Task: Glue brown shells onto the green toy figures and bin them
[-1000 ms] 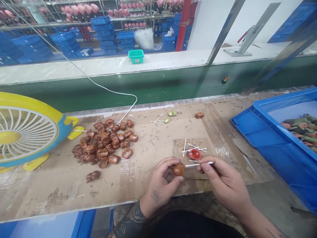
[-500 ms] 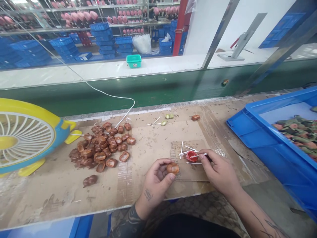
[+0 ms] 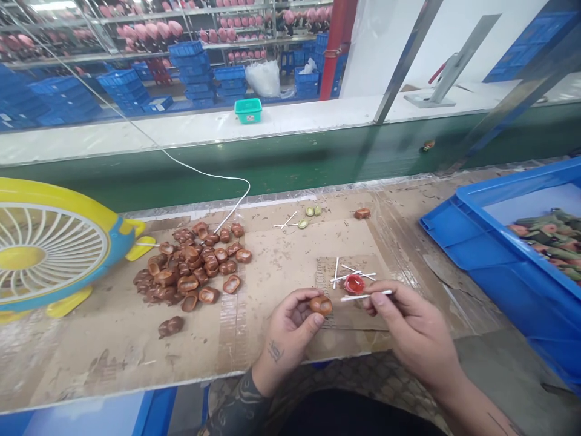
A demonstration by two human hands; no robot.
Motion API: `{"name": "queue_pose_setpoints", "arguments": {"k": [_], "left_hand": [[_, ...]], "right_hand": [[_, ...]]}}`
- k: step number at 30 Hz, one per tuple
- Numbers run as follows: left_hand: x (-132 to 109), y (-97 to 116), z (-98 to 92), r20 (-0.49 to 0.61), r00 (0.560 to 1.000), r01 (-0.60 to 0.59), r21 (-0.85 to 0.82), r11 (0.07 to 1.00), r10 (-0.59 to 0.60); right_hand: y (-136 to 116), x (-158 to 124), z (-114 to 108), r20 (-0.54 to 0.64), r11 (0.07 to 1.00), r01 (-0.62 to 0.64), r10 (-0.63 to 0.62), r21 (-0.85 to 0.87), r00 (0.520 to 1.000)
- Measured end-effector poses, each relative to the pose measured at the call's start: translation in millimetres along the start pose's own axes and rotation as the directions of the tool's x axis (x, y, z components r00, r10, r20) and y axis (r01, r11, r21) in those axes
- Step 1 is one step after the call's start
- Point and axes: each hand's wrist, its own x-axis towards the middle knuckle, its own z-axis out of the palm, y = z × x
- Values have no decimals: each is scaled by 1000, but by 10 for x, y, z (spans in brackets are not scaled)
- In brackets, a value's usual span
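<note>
The brown piece (image 3: pixel 321 305) is in the left hand (image 3: pixel 292 327), above the surface (image 3: pixel 263 327), close to its near edge. The left hand pinches it between thumb and fingers, and what looks like a hollow shows in it. The right hand (image 3: pixel 411 324) pinches a thin cotton stick (image 3: pixel 363 295). One end of the stick points at the brown piece but does not touch it. I cannot tell if that end has red on it. Just behind the stick, a small pot (image 3: pixel 347 287) of red stuff sits on a cardboard pad (image 3: pixel 351 318), with more cotton sticks (image 3: pixel 336 272) beside it.

The work on this piece seems partway along, but I see no red on it. A big pile of brown pieces (image 3: pixel 190 260) lies toward the left end of the surface, so a lot may be left. One brown lump (image 3: pixel 362 213) sits alone near the far edge; I cannot tell if it is done.
</note>
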Motion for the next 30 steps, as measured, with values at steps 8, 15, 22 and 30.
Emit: {"name": "queue_pose_setpoints", "arguments": {"k": [8, 15, 22, 30], "left_hand": [[-9, 28, 6, 13, 1000, -3, 8, 1000, 3], [2, -5, 9, -9, 1000, -6, -32, 999, 6], [13, -26, -18, 4, 1000, -20, 0, 1000, 20], [-12, -59, 4, 38, 999, 1, 51, 999, -3]], "right_hand": [[-88, -3, 191, 150, 984, 157, -142, -89, 978], [-164, 8, 146, 214, 931, 354, -329, -89, 920], [-57, -12, 67, 60, 980, 183, -179, -75, 982], [281, 226, -33, 9, 877, 182, -198, -445, 980]]}}
